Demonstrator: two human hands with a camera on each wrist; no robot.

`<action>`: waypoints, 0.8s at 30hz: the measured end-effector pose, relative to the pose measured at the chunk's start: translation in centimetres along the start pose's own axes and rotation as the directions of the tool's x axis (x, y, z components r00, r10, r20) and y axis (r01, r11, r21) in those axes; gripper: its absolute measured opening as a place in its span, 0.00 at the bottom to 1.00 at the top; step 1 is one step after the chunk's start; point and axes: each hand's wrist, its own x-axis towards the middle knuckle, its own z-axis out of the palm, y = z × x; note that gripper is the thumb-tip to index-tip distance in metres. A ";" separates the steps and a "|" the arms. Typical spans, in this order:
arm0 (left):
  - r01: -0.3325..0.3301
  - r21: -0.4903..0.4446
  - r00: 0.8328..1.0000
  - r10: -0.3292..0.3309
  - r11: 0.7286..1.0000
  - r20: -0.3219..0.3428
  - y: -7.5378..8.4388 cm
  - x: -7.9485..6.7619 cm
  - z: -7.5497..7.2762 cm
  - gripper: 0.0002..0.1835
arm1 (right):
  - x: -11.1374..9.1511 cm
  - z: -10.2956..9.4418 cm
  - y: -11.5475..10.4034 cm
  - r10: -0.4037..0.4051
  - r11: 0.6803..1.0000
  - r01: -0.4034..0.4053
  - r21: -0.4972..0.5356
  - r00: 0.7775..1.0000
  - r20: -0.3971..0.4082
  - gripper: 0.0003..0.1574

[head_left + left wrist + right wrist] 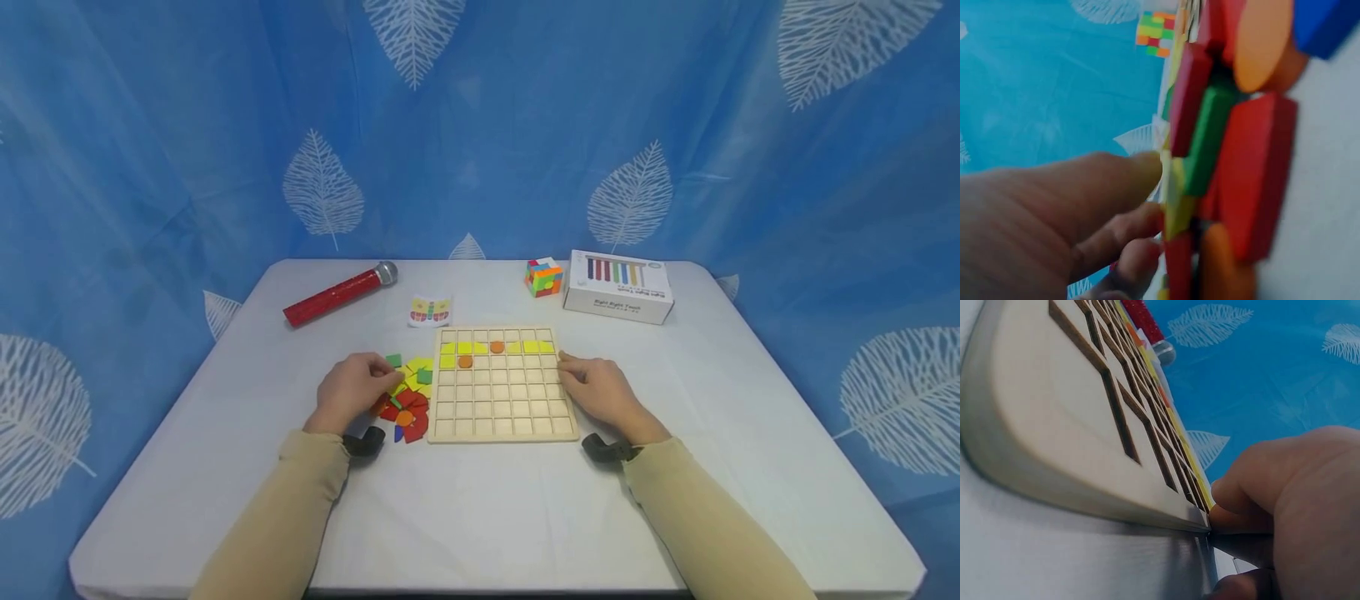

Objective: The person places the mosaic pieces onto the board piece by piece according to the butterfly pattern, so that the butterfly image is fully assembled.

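Observation:
My left hand (356, 385) is over the left side of a pile of flat coloured pieces, fingertips right at a yellow piece (1179, 203); I cannot tell whether it pinches one. Red pieces (1257, 175), a green piece (1210, 137) and an orange disc (405, 418) lie there too. To the right of the pile lies a wooden grid board (501, 408). Yellow pieces (465, 347) and orange discs (497, 347) fill cells in its upper rows. With thumb and fingers, my right hand (603, 393) holds the board's right edge.
Beyond the board lies a small pattern card (431, 312) with a butterfly-like figure. A red microphone (337, 296) rests at the back left. At the back right stand a colourful puzzle cube (543, 277) and a white box (618, 287), before a blue leaf-print curtain (480, 167).

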 end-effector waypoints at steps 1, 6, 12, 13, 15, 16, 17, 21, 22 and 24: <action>-0.003 0.006 1.000 0.003 1.000 -0.001 0.0 0.1 0.1 0.22 | 0.0 0.0 0.0 -0.003 1.000 0.003 -0.002 1.000 -0.002 0.23; -0.004 0.028 1.000 0.004 1.000 -0.008 0.3 0.3 0.6 0.22 | 0.1 0.1 0.1 -0.008 1.000 0.008 -0.010 1.000 -0.007 0.23; 0.015 0.003 1.000 -0.015 1.000 0.000 0.5 0.3 0.8 0.23 | 0.1 0.1 0.2 0.000 1.000 0.000 -0.008 1.000 -0.006 0.22; 0.019 -0.003 1.000 -0.019 1.000 0.001 0.6 0.4 0.8 0.23 | 0.1 0.1 0.2 0.000 1.000 0.000 -0.007 1.000 -0.004 0.22; 0.032 -0.021 0.999 -0.032 0.999 0.004 0.7 0.4 0.8 0.23 | 0.0 0.0 0.1 0.005 1.000 -0.005 -0.002 1.000 -0.001 0.23; 0.039 -0.031 0.999 -0.038 0.999 0.006 0.7 0.4 0.8 0.23 | 0.0 0.0 0.1 0.006 1.000 -0.006 0.000 1.000 -0.002 0.23; 0.045 -0.043 0.999 -0.045 0.998 0.008 0.7 0.4 0.8 0.23 | 0.0 0.0 0.1 0.002 1.000 -0.002 0.000 1.000 -0.002 0.22; 0.046 -0.091 0.999 -0.047 0.995 -0.017 0.6 0.3 0.5 0.22 | 0.0 0.1 0.1 0.000 1.000 0.000 -0.001 1.000 -0.008 0.22; 0.040 -0.100 0.999 -0.044 0.994 -0.030 0.6 0.2 0.4 0.21 | 0.0 0.1 0.1 -0.001 1.000 0.001 -0.001 1.000 -0.010 0.22; 0.025 -0.119 0.998 -0.032 0.993 -0.058 0.6 0.1 0.1 0.21 | 0.0 0.2 0.1 0.002 1.000 -0.002 -0.001 1.000 -0.012 0.22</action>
